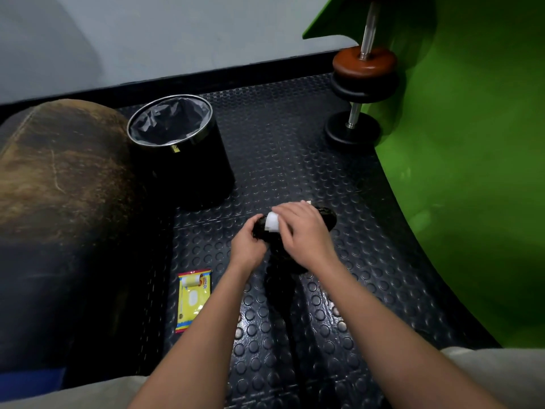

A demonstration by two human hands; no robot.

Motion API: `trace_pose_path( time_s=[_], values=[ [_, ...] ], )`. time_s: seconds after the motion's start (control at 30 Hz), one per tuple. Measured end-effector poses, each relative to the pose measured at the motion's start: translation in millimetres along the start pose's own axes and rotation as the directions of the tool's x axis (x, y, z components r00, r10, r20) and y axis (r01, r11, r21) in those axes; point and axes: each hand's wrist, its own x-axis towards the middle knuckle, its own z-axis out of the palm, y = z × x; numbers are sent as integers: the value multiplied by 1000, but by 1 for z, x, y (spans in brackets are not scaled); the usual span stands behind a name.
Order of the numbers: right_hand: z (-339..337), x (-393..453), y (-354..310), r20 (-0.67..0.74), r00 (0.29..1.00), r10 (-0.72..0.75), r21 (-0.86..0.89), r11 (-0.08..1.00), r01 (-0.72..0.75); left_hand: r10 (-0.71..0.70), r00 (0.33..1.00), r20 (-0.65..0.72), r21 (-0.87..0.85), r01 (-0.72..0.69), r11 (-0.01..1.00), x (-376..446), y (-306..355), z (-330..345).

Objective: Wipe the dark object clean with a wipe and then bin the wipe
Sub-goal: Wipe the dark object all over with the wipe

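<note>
A dark, rounded object (326,216) sits above the studded black floor in the middle of the view, largely covered by both hands. My left hand (249,243) grips its left end with curled fingers. My right hand (303,231) lies over the top of it and presses a white wipe (272,222) against its surface. Only a patch of the wipe shows between the two hands. A black round bin (182,154) with a grey liner stands open to the upper left of the hands.
A yellow pack of wipes (193,299) lies on the floor mat (295,137) left of my left forearm. A worn brown padded seat (59,172) fills the left side. A dumbbell (361,93) leans against a green curved wall (472,172) at the right.
</note>
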Motion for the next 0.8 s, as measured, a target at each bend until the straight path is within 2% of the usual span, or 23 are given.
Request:
trace_pose_path(
  time_s=[0.07, 0.17, 0.33, 0.4, 0.5, 0.63, 0.7, 0.8],
  values=[
    [-9, -3, 16, -32, 998, 49, 40, 998, -48, -2, 1000, 3, 13, 2, 1000, -1, -1, 0],
    [-18, -7, 36, -95, 958, 271, 86, 961, -263, 4, 1000, -4, 27, -4, 1000, -1, -3, 1],
    [-13, 0, 23, -158, 878, 451, 10, 890, -456, 13, 1000, -9, 53, -13, 998, -4, 1, 1],
    [-6, 3, 5, -140, 909, 393, -29, 916, -400, 21, 1000, -18, 40, -20, 999, -4, 2, 1],
    [7, 1, -13, -58, 983, 176, -83, 980, -181, 14, 1000, -25, 39, -14, 999, -4, 2, 1],
    [5, 1, -4, 2, 999, 53, -64, 997, -53, 9, 1000, -12, 28, -9, 1000, -6, 4, -1],
    [-4, -3, 10, -34, 997, 64, -49, 997, -66, 0, 1000, -12, 22, 1, 1000, -5, 4, -1],
    [-16, -10, 34, -123, 967, 223, 7, 975, -224, -16, 1000, -3, 17, 16, 1000, -6, 5, 0]
  ],
)
